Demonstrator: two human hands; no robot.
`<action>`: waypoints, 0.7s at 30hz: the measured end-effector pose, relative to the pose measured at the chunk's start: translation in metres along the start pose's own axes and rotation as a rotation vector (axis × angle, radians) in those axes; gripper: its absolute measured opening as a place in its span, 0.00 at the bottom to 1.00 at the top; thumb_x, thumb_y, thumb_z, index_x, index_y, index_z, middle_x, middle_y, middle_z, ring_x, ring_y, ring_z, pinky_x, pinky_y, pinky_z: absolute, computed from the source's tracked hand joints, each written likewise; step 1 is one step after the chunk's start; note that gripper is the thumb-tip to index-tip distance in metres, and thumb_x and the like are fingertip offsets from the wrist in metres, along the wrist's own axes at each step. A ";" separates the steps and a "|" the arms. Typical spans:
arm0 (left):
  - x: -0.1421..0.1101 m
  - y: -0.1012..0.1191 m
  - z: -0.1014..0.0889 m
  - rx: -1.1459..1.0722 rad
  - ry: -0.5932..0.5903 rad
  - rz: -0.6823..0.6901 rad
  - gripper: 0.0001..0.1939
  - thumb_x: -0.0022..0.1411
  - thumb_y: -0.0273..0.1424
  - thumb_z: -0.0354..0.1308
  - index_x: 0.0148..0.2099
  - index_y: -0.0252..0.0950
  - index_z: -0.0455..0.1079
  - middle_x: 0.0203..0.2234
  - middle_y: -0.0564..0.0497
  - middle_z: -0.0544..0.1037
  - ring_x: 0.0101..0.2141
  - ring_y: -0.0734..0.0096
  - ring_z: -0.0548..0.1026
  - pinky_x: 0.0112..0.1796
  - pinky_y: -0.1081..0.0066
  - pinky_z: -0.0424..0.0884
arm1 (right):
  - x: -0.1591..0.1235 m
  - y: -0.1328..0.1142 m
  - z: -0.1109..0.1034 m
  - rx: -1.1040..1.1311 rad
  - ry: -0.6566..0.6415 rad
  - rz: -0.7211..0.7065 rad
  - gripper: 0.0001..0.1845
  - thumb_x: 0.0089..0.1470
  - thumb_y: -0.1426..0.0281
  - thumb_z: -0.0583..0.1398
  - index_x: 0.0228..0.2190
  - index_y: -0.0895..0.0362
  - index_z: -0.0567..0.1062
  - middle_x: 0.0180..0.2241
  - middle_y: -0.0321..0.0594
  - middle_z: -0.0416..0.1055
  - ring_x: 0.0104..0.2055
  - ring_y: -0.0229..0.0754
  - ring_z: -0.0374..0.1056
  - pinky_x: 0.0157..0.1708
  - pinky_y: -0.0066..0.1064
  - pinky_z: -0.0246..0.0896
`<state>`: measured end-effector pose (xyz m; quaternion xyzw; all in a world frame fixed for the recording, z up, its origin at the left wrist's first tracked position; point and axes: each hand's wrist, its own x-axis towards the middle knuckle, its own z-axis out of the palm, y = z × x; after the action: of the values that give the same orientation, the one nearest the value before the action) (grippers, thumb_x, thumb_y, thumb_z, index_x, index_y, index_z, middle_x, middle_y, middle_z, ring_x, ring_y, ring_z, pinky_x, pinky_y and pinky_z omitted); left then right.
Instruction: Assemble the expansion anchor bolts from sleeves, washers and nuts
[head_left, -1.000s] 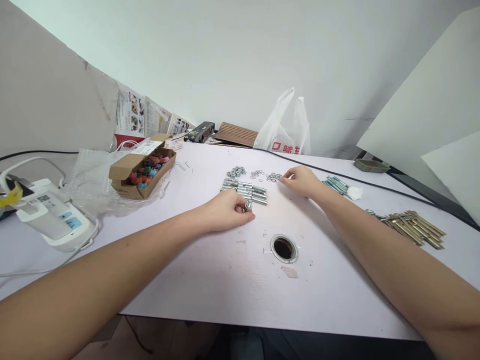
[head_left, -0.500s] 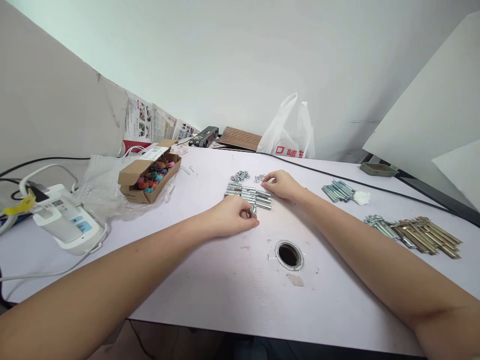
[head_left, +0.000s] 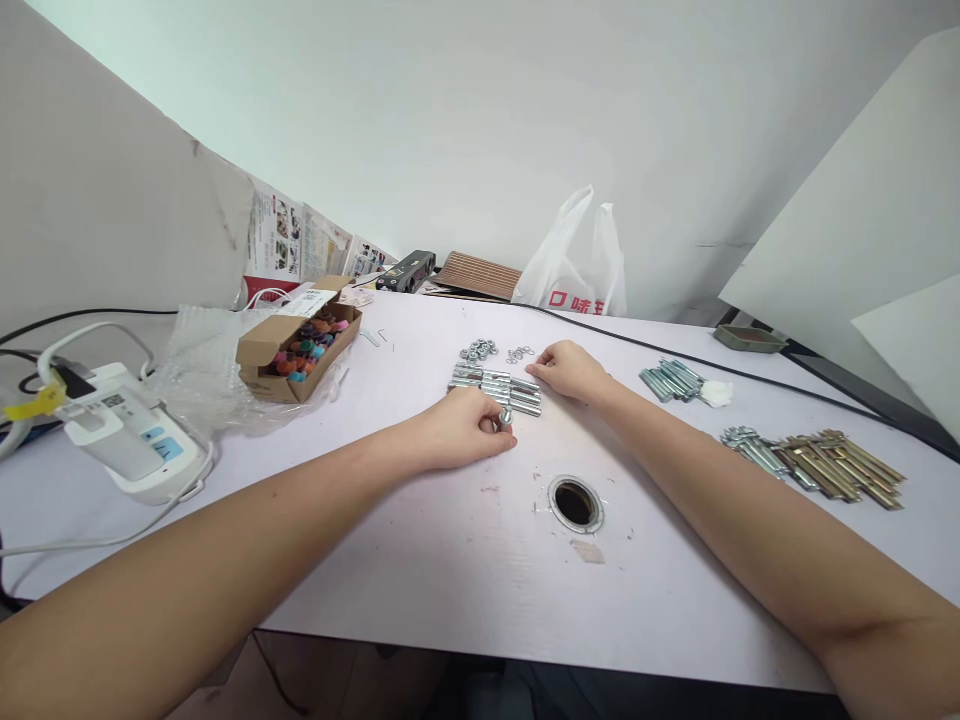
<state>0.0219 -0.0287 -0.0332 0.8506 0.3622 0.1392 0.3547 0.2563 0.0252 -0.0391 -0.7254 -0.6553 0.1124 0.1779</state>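
My left hand (head_left: pixel 469 428) is closed around a silver metal bolt (head_left: pixel 505 417); only its round end shows past the fingers. Just behind it lie rows of silver metal sleeves (head_left: pixel 495 385), partly covered by that hand. My right hand (head_left: pixel 568 370) has thumb and forefinger pinched together by the table, at the near right of a small scatter of washers (head_left: pixel 519 355). Whatever is between those fingertips is too small to make out. A heap of hex nuts (head_left: pixel 478 350) sits left of the washers.
To the right lie silver bolts (head_left: pixel 670 380), a white wad (head_left: pixel 716 393) and brass-coloured bolts (head_left: pixel 840 465). A round hole (head_left: pixel 576 503) opens in the table. Leftward are a box of colourful pieces (head_left: pixel 304 355) and a white power strip (head_left: pixel 146 440). A black cable (head_left: pixel 645 341) crosses behind.
My right hand has drawn slightly right, away from the washers, and more of them show. The left hand keeps the bolt in nearly the same place. The view has shifted a little.
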 end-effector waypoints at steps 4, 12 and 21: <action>-0.001 -0.001 0.000 -0.006 -0.002 0.011 0.12 0.54 0.39 0.56 0.32 0.36 0.74 0.19 0.56 0.70 0.21 0.75 0.65 0.22 0.73 0.59 | -0.017 -0.014 -0.013 0.168 -0.062 -0.085 0.22 0.51 0.51 0.59 0.25 0.58 0.74 0.20 0.35 0.64 0.21 0.33 0.53 0.22 0.28 0.45; 0.001 -0.001 0.000 -0.038 -0.013 0.040 0.11 0.54 0.38 0.55 0.32 0.35 0.72 0.20 0.55 0.70 0.23 0.74 0.67 0.23 0.73 0.60 | -0.073 -0.052 -0.025 0.616 -0.536 -0.374 0.23 0.49 0.50 0.62 0.25 0.59 0.73 0.18 0.30 0.55 0.21 0.31 0.44 0.21 0.28 0.38; -0.002 0.002 0.000 -0.023 0.020 0.038 0.10 0.53 0.37 0.56 0.27 0.35 0.70 0.17 0.56 0.66 0.20 0.77 0.62 0.21 0.73 0.56 | -0.067 -0.051 -0.036 0.565 -0.361 -0.305 0.25 0.50 0.47 0.59 0.29 0.58 0.74 0.19 0.31 0.55 0.21 0.32 0.46 0.21 0.28 0.41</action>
<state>0.0212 -0.0314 -0.0321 0.8518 0.3477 0.1585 0.3582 0.2162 -0.0411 0.0100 -0.5101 -0.7198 0.3876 0.2674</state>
